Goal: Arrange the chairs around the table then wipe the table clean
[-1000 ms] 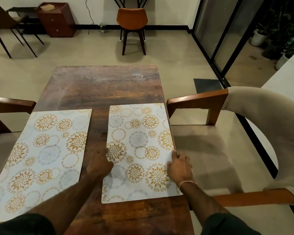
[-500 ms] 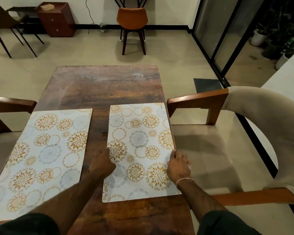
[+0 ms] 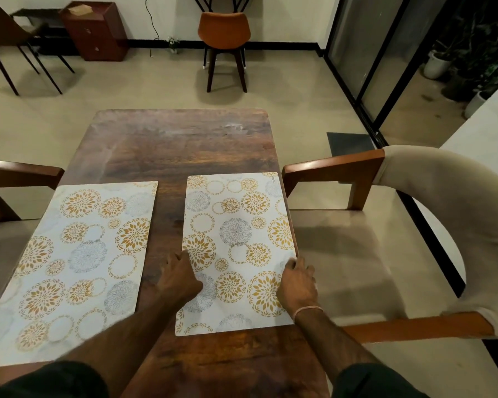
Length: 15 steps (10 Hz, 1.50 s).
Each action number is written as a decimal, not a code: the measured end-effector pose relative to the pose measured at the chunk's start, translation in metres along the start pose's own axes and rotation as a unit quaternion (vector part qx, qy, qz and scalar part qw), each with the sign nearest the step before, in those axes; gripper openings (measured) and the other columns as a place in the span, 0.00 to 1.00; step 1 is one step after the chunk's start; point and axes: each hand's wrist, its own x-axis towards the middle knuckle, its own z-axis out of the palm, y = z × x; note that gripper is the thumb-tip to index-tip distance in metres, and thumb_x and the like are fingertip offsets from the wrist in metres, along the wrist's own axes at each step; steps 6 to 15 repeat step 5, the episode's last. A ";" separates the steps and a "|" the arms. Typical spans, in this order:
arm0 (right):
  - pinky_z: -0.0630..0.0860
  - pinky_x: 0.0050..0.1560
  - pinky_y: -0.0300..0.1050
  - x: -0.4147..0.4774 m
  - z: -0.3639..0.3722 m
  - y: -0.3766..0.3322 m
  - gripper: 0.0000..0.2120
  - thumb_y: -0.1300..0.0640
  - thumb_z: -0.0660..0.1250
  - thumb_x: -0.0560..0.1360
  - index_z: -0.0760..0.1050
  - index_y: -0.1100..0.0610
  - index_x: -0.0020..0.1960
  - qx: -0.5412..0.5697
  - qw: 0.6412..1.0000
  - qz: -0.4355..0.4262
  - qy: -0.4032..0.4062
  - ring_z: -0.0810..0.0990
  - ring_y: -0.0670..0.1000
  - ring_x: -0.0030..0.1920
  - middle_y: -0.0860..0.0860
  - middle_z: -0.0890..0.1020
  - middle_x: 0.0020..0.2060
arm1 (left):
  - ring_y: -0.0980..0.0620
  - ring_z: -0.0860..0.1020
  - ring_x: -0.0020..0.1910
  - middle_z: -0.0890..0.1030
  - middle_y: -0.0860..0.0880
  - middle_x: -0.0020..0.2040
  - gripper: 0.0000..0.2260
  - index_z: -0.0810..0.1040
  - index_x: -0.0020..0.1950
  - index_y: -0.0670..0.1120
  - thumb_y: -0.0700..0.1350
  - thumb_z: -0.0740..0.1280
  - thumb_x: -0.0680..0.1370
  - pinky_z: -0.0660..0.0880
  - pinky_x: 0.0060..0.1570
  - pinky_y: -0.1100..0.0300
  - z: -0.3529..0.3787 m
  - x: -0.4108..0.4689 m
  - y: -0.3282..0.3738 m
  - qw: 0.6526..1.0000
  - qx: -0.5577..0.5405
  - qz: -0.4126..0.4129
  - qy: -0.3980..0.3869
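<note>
Dark wood grain marks the table point(image 3: 167, 150), which fills the centre of the frame; pale smears show near its far edge. Two floral placemats lie on its near half: the left placemat point(image 3: 78, 254) at a slant, the right placemat point(image 3: 236, 225) along the table's right edge. The left hand point(image 3: 181, 280) holds the right placemat's left edge, fingers curled together and thumb on the mat. The right hand point(image 3: 298, 285) grips its right edge at the table's rim, fingers curled over it. The right armchair point(image 3: 334, 165), wood-armed with a beige back, stands just beside the table at mid right. The left armchair point(image 3: 20, 170) shows only an arm at the left margin. An orange chair point(image 3: 224, 27) stands well apart by the wall, top centre.
</note>
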 end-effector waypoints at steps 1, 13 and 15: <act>0.72 0.64 0.49 -0.006 0.002 -0.002 0.30 0.58 0.61 0.77 0.56 0.66 0.76 -0.012 1.000 -0.010 -0.003 0.67 0.60 0.64 0.60 0.65 0.69 | 0.38 0.64 0.70 0.65 0.44 0.69 0.30 0.65 0.70 0.49 0.51 0.71 0.71 0.74 0.63 0.41 0.007 -0.008 -0.002 1.000 0.014 0.012 0.016; 0.57 0.74 0.54 -0.029 0.006 0.012 0.31 0.47 0.57 0.80 0.55 0.58 0.78 0.093 0.994 -0.043 -0.028 0.54 0.62 0.75 0.57 0.52 0.79 | 0.36 0.50 0.79 0.53 0.44 0.81 0.40 0.50 0.81 0.46 0.55 0.68 0.77 0.58 0.75 0.38 0.010 -0.034 -0.007 0.998 0.026 0.053 -0.011; 0.57 0.74 0.54 -0.029 0.006 0.012 0.31 0.47 0.57 0.80 0.55 0.58 0.78 0.093 0.994 -0.043 -0.028 0.54 0.62 0.75 0.57 0.52 0.79 | 0.36 0.50 0.79 0.53 0.44 0.81 0.40 0.50 0.81 0.46 0.55 0.68 0.77 0.58 0.75 0.38 0.010 -0.034 -0.007 0.998 0.026 0.053 -0.011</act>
